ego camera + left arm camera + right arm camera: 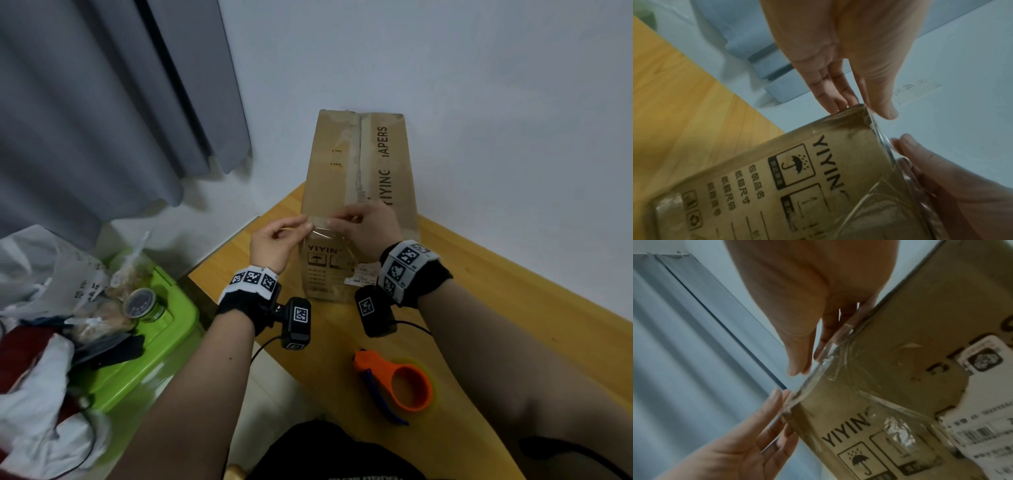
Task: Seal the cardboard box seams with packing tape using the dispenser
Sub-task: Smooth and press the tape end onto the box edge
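Note:
A tall brown cardboard box (373, 164) printed YIYING stands on a wooden table (513, 291), old tape along its top seam. A strip of clear packing tape (322, 230) stretches along the box's near top edge and hangs loose over the front face. My left hand (306, 224) pinches its left end at the box corner (863, 112). My right hand (337, 217) pinches the other end (830, 344). The tape (881, 139) is wrinkled. The orange tape dispenser (397, 380) with a blue handle lies on the table in front of the box, untouched.
A white wall stands close behind the box, and a grey curtain (102, 102) hangs at the left. Left of the table, a green bin (137, 363) holds a jar (140, 303), plastic bags (41, 394) and clutter. Wrist camera cables trail over the table.

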